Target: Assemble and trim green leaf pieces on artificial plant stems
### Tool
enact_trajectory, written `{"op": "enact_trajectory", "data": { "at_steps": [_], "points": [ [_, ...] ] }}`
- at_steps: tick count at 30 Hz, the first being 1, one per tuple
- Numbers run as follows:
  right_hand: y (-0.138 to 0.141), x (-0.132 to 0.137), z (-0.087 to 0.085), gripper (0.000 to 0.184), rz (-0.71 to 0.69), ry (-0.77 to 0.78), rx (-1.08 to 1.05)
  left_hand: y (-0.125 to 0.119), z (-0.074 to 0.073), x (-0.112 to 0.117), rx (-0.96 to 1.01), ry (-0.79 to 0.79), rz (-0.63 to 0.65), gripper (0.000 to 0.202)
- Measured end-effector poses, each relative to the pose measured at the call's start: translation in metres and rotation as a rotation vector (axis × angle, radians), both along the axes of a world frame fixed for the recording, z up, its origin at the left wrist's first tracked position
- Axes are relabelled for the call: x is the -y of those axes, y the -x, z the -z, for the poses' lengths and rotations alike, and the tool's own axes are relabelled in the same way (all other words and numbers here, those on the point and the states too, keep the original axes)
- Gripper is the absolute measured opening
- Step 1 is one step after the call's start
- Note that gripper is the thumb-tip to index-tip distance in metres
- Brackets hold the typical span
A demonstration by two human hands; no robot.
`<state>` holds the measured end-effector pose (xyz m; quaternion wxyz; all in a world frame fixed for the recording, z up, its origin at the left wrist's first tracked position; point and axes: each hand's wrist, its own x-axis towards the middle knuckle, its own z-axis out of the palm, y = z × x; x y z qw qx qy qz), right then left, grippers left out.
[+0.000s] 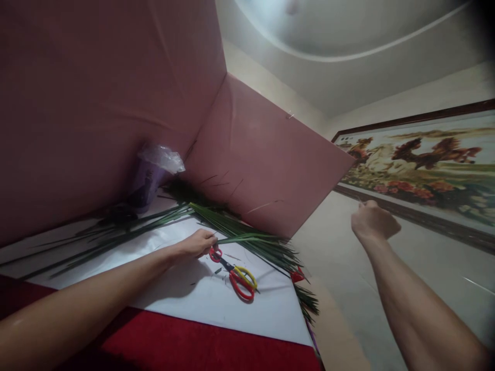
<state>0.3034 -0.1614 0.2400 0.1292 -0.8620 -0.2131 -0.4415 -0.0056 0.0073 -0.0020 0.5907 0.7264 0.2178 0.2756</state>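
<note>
My left hand (201,243) is closed, low over the white tabletop (174,293). Its fingers pinch the end of a narrow green leaf (242,237) that stretches to the right. Just below the fingertips lies a pair of scissors (240,279) with red and yellow handles, a small red loop (215,254) by its dark blades. Raised well off to the right, my right hand (373,220) is closed in front of the wall. A tiny bit of something shows at its fingertips, too small to name. Long green leaves (266,247) lie in a pile beyond my left hand.
More long leaves (127,242) spread to the left. A purple container (149,180) with clear plastic on top stands against the pink panels (263,154). A red object (297,274) sits at the table's right edge. Red cloth (185,340) runs along the front; a framed horse picture (417,165) hangs right.
</note>
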Motion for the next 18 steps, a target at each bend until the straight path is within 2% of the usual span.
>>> {"op": "enact_trajectory", "data": {
  "at_steps": [3, 5, 6, 8, 11, 12, 13, 16, 17, 18],
  "points": [
    [0.002, 0.0, 0.01, 0.031, -0.031, 0.03, -0.098, 0.0, 0.004, 0.0, 0.024, 0.123, -0.018, 0.038],
    [0.018, -0.007, 0.032, 0.032, -0.088, 0.07, -0.092, 0.001, 0.006, 0.001, 0.025, 0.189, -0.042, 0.04],
    [0.029, -0.012, 0.047, 0.031, -0.134, 0.097, -0.08, 0.001, 0.007, 0.001, 0.017, 0.218, -0.051, 0.041],
    [0.057, -0.022, 0.084, 0.03, -0.334, 0.196, -0.028, 0.002, 0.007, 0.001, 0.009, 0.264, -0.061, 0.042],
    [0.098, -0.033, 0.145, 0.021, -0.688, 0.513, -0.089, 0.003, 0.007, 0.0, 0.024, 0.307, -0.058, 0.042],
    [0.109, -0.036, 0.164, 0.02, -0.769, 0.619, -0.152, 0.003, 0.007, -0.001, 0.031, 0.312, -0.049, 0.042],
    [0.119, -0.04, 0.181, 0.02, -0.802, 0.644, -0.18, 0.003, 0.008, -0.001, 0.038, 0.315, -0.037, 0.042],
    [0.136, -0.051, 0.219, 0.018, -0.844, 0.616, -0.236, 0.003, 0.009, -0.001, 0.074, 0.323, 0.014, 0.043],
    [0.14, -0.056, 0.228, 0.016, -0.89, 0.535, -0.309, 0.002, 0.009, 0.0, 0.101, 0.335, 0.038, 0.042],
    [0.143, -0.062, 0.235, 0.014, -0.98, 0.391, -0.466, 0.002, 0.01, 0.001, 0.138, 0.352, 0.064, 0.04]
  ]
}}
